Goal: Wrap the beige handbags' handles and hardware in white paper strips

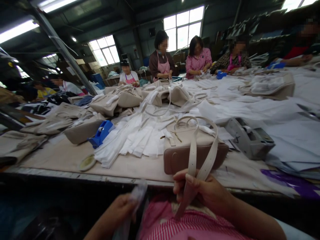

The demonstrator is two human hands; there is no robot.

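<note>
While my right hand (200, 190) is closing thumb and fingers round the doubled cream strap (197, 163), that strap is running up at 12 o'clock to its beige handbag (190, 156), which is lying pebbled and boxy at the near edge of the table (62, 156).

Strap: flat, smooth and, as I judge it, bare of wrapping. The other bags (130, 98) at 11 o'clock are wearing white wrap on their handles.

My left hand (122, 208), at 9 o'clock, is pinching shut on crumpled translucent film (138, 193).

Surrounding:
- white paper strips (135, 140), fanning at 11
- blue tape dispenser (101, 133), at 10
- grey boxy dispenser (250, 138), at 2
</note>
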